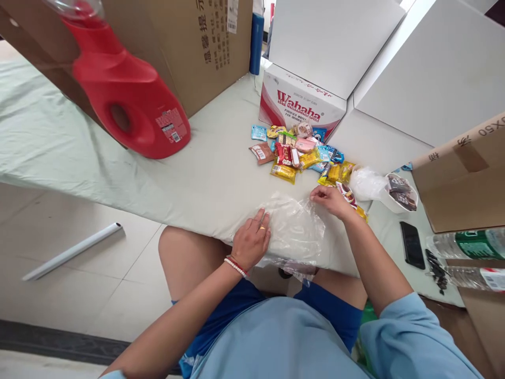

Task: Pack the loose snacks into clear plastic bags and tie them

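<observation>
A see-through plastic bag lies spread on the cloth-covered table, its near end hanging over the front edge. My left hand rests flat on the bag's left side, fingers stretched out. At the bag's far right corner, my right hand pinches the film between thumb and fingers. Just beyond the bag is a loose pile of small wrapped snacks in red, yellow, blue and brown. Some yellow and red packets lie partly behind my right wrist.
Behind the snacks stands a Wahaba carton. A red detergent jug and a large cardboard box are at left. Rightward are a white tub of dark packets, a phone and plastic bottles. A white tube lies on the floor.
</observation>
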Available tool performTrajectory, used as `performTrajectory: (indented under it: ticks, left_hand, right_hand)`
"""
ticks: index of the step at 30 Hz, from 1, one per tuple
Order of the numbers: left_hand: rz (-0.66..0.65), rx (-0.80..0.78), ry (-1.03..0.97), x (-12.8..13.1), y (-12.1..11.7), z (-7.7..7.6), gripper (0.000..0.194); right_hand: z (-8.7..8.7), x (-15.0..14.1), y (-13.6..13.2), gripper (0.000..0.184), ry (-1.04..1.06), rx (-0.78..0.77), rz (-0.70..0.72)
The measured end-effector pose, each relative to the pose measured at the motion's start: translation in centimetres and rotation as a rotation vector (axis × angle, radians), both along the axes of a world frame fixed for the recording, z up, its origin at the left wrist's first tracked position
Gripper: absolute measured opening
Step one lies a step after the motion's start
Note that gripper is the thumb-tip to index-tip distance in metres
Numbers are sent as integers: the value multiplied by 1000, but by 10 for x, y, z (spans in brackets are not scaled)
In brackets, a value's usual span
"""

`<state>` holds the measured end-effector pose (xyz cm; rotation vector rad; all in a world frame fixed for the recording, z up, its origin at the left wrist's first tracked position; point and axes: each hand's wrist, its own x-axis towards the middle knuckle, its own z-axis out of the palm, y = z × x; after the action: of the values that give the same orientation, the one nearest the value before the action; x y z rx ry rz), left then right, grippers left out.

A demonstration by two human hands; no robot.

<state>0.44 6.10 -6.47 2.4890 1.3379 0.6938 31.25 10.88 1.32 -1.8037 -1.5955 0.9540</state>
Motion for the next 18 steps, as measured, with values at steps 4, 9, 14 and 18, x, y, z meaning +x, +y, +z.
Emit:
performTrajectory:
  ticks: [4,9,14,18]
  left_hand:
    - [24,6,-54,-1,-1,-5,40]
    - [80,-25,-67,0,-1,0,39]
    - [144,-153,13,4,12,20,46]
    - [149,-294,200,11,28,36,53]
  right_hand:
    - [7,17,-7,27,124,71,-165]
    - [-7,25,-10,28,137,131,-292]
    - [-31,30,-6,20,-68,154,-358]
    - [-27,24,-6,14,-420,110,-309]
